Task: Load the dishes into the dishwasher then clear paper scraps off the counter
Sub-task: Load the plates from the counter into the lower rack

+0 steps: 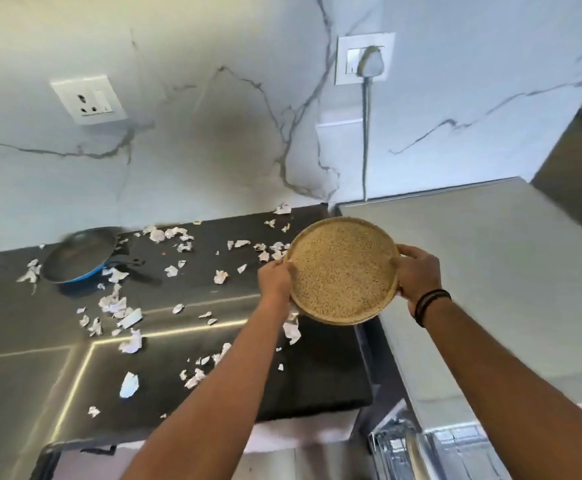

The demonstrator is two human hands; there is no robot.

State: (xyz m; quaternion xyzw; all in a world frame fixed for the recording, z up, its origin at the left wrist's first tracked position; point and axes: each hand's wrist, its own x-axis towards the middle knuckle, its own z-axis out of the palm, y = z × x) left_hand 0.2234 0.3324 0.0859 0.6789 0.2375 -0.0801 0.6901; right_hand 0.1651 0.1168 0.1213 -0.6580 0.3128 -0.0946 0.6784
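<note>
Left hand (275,279) and right hand (417,274) each curl a grip on opposite rims of the speckled plate (342,270), held above the dark worktop (185,344) strewn with paper scraps (131,342).

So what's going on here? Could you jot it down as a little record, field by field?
held item: round speckled tan plate, tilted toward the camera
left hand: grips the plate's left rim
right hand: grips the plate's right rim; black bands on that wrist
counter: dark, strewn with white paper scraps
pan: dark inside, blue outside, at the back left of the counter
wall: marbled, with an empty socket and a plugged-in socket
dishwasher: not clearly visible
</note>
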